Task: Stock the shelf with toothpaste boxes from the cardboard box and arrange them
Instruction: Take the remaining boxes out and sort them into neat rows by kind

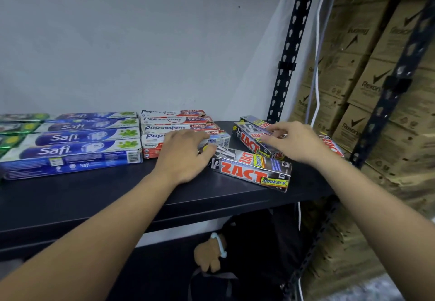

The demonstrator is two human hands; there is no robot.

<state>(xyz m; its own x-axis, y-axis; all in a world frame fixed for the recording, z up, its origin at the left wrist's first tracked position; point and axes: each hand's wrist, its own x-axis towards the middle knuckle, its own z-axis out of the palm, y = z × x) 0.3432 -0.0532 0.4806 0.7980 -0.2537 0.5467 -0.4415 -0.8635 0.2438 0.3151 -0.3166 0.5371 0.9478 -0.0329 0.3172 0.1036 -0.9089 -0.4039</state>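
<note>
Zact boxes (249, 169) silver-red, askew; L hand (186, 155) grips Pepsodent box (153, 146), R hand (299, 140) touches one.

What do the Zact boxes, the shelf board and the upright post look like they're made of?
Zact boxes: glossy printed paperboard, judging by crisp folded edges and glare. Shelf board: probably painted metal, matte black with a thin, smooth front lip. Upright post: likely black-painted steel, given its punched keyhole slots.

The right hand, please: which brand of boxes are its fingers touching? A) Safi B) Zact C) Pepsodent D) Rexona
B: the right hand lays its fingers on the rear Zact boxes at the shelf's right end.
</note>
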